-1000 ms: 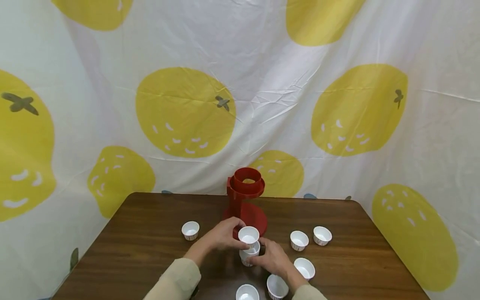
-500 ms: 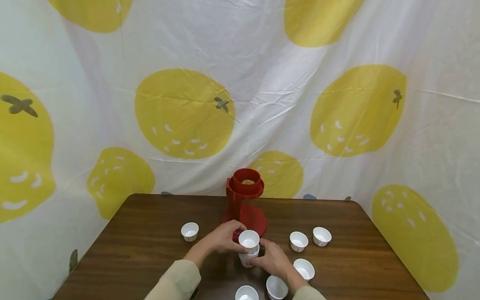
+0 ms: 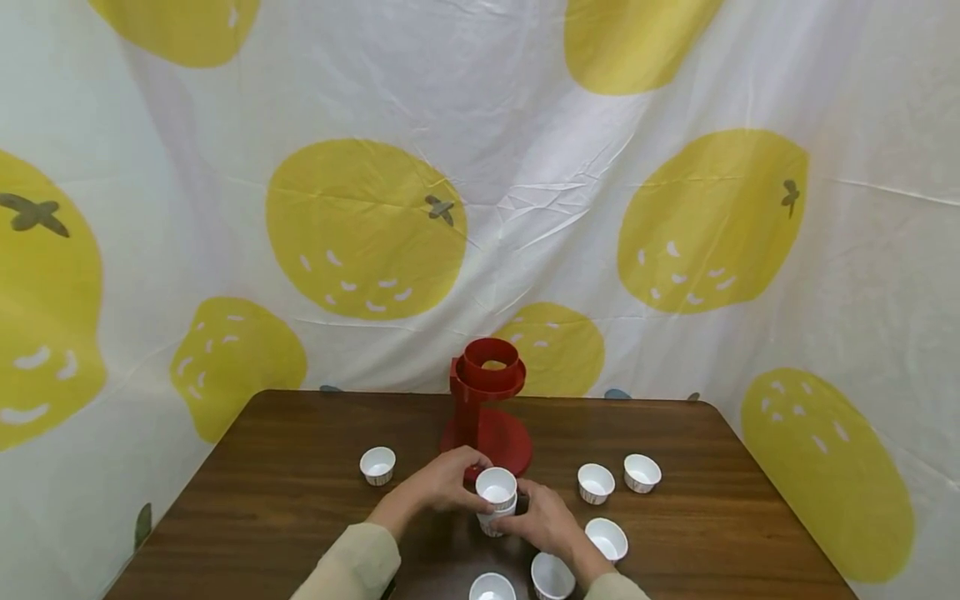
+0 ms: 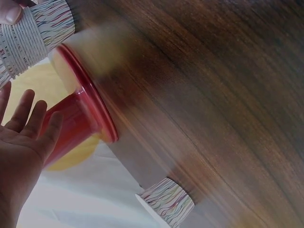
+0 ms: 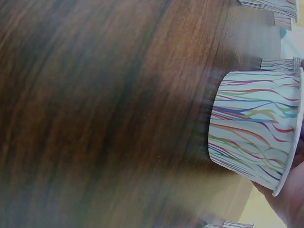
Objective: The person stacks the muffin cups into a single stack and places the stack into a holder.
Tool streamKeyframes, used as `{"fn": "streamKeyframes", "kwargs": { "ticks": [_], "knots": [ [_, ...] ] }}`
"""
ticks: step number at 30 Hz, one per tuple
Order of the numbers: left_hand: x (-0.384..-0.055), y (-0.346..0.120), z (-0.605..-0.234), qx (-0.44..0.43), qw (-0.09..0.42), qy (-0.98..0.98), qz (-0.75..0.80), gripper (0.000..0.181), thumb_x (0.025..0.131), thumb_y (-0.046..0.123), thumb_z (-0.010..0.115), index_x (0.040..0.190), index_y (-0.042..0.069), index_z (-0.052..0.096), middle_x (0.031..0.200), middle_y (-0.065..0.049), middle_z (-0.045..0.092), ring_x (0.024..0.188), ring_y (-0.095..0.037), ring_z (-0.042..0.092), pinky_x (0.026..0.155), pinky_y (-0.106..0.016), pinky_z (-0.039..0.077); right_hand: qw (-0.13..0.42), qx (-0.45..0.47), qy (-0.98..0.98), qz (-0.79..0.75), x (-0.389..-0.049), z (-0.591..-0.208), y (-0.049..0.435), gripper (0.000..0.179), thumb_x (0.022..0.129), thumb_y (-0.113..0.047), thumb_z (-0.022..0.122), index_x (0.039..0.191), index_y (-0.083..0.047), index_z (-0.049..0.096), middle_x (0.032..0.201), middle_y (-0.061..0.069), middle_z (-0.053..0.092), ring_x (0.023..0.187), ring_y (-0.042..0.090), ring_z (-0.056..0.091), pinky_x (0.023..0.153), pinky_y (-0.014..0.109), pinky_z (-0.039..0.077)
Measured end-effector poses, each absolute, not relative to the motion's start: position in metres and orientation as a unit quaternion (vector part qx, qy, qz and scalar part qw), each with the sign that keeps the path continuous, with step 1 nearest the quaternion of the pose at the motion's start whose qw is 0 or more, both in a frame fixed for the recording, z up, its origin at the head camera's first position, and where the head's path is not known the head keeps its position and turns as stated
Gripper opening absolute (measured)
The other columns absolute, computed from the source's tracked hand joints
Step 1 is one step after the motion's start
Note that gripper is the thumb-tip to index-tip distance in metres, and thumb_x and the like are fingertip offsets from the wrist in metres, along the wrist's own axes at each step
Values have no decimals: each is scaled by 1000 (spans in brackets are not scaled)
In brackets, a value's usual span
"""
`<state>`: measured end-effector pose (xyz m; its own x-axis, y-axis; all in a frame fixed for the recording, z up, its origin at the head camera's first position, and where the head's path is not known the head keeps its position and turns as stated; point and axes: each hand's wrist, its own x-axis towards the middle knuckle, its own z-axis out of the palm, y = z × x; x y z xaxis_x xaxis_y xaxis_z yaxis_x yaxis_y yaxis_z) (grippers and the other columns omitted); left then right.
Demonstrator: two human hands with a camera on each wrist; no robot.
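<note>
In the head view, my left hand [image 3: 447,481] pinches the rim of a white paper cup [image 3: 496,485] between fingers and thumb. Directly beneath it is a stack of nested paper cups [image 3: 491,528], which my right hand [image 3: 546,515] grips round the side. The upper cup sits down in the top of that stack. Several nested rims of the stack [image 4: 23,43], patterned with wavy coloured lines, show in the left wrist view, above the left palm [image 4: 21,145]. One striped cup [image 5: 256,126] stands in front of the right hand [image 5: 289,192] in the right wrist view.
A red stand [image 3: 491,377] with a ring-shaped top and round base rises behind the hands. One loose cup [image 3: 377,466] is at the left; several more, including one cup [image 3: 642,473], stand to the right and near the front. A lemon-print cloth [image 3: 525,208] hangs behind the brown table [image 3: 285,467].
My left hand has lowered the upper cup onto the stack, closing the gap between them. The right hand keeps its grip on the stack, and the loose cups stay put.
</note>
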<state>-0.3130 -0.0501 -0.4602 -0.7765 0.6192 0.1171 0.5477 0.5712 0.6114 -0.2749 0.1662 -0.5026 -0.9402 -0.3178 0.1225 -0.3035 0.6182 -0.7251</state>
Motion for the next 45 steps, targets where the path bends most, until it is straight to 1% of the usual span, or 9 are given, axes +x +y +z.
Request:
{"fn": "streamKeyframes", "kwargs": {
  "ticks": [5,10,13,18,25,31,36,39,45],
  "knots": [
    [-313,-52,-463,346,51,881,319,54,75,33,87,118,7,66,116,-7,62,113,-29,55,100,-41,44,5,-176,899,-401,-274,-503,166,54,75,-40,84,115,-8,67,101,-1,69,95,21,63,84,44,49],
    [-312,-53,-465,340,56,885,313,58,75,35,87,122,8,65,120,-6,61,114,-24,55,101,-40,44,12,-171,901,-399,-275,-503,167,55,75,-42,84,116,-9,67,101,-3,69,96,20,62,86,45,49],
    [-312,-54,-465,340,57,885,313,60,75,35,87,123,7,64,121,-6,61,115,-24,55,101,-40,44,12,-170,901,-398,-275,-503,168,57,75,-44,84,116,-10,67,102,-3,69,97,21,62,86,46,49],
    [-312,-56,-466,343,58,883,316,62,75,34,87,124,6,63,123,-9,60,117,-28,54,102,-42,43,10,-173,901,-398,-275,-503,168,58,74,-45,84,117,-9,67,101,-3,69,97,22,62,86,47,48],
    [-312,-61,-468,343,50,882,320,65,76,38,86,126,5,62,124,-9,60,119,-30,54,102,-43,43,17,-161,902,-401,-275,-504,167,59,73,-45,85,116,-10,67,103,-2,69,99,23,62,88,50,48],
    [-311,-68,-470,346,41,883,314,65,76,38,85,126,4,62,123,-11,60,118,-31,55,102,-45,42,5,-163,903,-398,-275,-504,166,59,73,-43,86,116,-9,67,103,-1,69,100,25,63,88,50,48],
    [-312,-77,-471,335,41,883,325,65,76,38,85,127,5,61,124,-10,60,119,-32,55,102,-48,42,-4,-168,902,-397,-274,-504,165,60,73,-40,87,118,-7,66,105,1,69,101,27,63,89,51,47],
    [-313,-83,-471,332,38,882,333,65,77,38,85,127,5,61,124,-11,60,119,-33,54,102,-50,42,-4,-167,901,-400,-273,-505,164,60,72,-39,87,118,-7,66,105,2,69,101,27,63,89,51,47],
    [-314,-95,-469,322,35,880,347,65,78,37,84,127,2,60,126,-16,59,122,-37,52,103,-54,39,3,-157,901,-404,-274,-506,163,61,72,-39,88,119,-7,65,106,1,69,103,27,62,91,52,46]
  ]
}}
